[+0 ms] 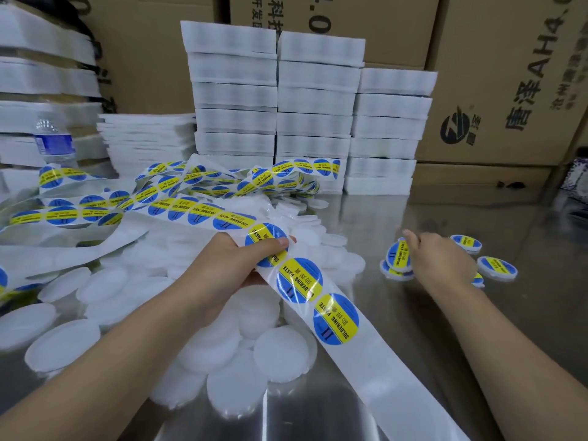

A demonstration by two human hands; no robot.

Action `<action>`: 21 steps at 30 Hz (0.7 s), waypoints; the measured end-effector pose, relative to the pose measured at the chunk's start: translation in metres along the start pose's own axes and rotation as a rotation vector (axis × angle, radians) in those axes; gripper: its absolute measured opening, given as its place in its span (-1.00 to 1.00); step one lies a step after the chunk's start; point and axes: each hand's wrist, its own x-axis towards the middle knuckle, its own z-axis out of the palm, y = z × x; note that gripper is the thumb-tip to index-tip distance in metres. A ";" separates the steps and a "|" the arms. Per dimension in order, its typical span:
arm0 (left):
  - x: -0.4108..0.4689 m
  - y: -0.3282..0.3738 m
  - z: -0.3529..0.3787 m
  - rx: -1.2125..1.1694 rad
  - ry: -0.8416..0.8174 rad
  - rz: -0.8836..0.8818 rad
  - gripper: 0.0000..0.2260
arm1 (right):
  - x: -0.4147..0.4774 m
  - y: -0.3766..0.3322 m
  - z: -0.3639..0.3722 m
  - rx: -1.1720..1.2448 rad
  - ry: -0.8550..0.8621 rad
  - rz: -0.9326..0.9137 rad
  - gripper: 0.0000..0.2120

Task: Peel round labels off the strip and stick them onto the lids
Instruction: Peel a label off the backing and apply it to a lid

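– Since only the lids can tell us, how far along is this job?

– Barely begun, I'd say. Right of the strip (pixel 381 361), a handful of labelled lids (pixel 496 268) lie on the steel table (pixel 407 329), blue and yellow faces up. Under the strip and left of it spreads a big heap of bare lids (pixel 280 354), far more than the labelled ones.

– Are there labels enough?

– Plenty. Three labels (pixel 299 280) sit on the strip's near stretch, and farther back the strip runs in tangled loops full of them. Its nearest end is bare backing with no labels on it.

– And the hands?

– The left hand (pixel 235 259) grips the strip, thumb pressed on one label, fingers curled beneath. The right hand (pixel 442 265) is well right of the strip, over the labelled lids, its thumb against a tilted lid (pixel 397 254) that stands on edge. Its fingers are hidden behind the back of the hand, so I cannot tell whether it holds that lid or only touches it.

– So which step is this?

– Setting a labelled lid with the others, by my guess. Nearly all the heap waits.
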 end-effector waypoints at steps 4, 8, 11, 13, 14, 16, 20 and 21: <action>-0.001 0.003 0.001 -0.009 -0.036 0.022 -0.89 | -0.003 0.002 -0.006 -0.018 0.033 0.077 -0.44; -0.001 0.004 0.001 0.000 0.006 0.015 -0.87 | -0.015 -0.016 -0.020 0.252 0.122 -0.091 -0.63; 0.001 0.004 -0.001 -0.007 0.063 -0.016 -0.89 | -0.036 -0.040 -0.027 0.540 0.115 -0.410 -0.81; 0.003 0.005 -0.002 -0.023 0.110 -0.041 -0.80 | -0.059 -0.053 -0.030 0.660 -0.012 -0.592 -0.80; 0.004 0.005 -0.003 -0.038 0.141 -0.059 -0.71 | -0.071 -0.058 -0.031 0.701 -0.098 -0.655 -0.78; 0.005 0.006 -0.005 -0.060 0.202 -0.067 -0.65 | -0.090 -0.065 -0.031 0.772 -0.246 -0.741 -0.77; 0.006 0.009 -0.007 -0.111 0.264 -0.006 -0.84 | -0.108 -0.074 -0.032 0.800 -0.333 -0.874 -0.68; 0.006 0.009 -0.008 -0.122 0.272 0.007 -0.87 | -0.110 -0.075 -0.032 0.826 -0.346 -0.879 -0.68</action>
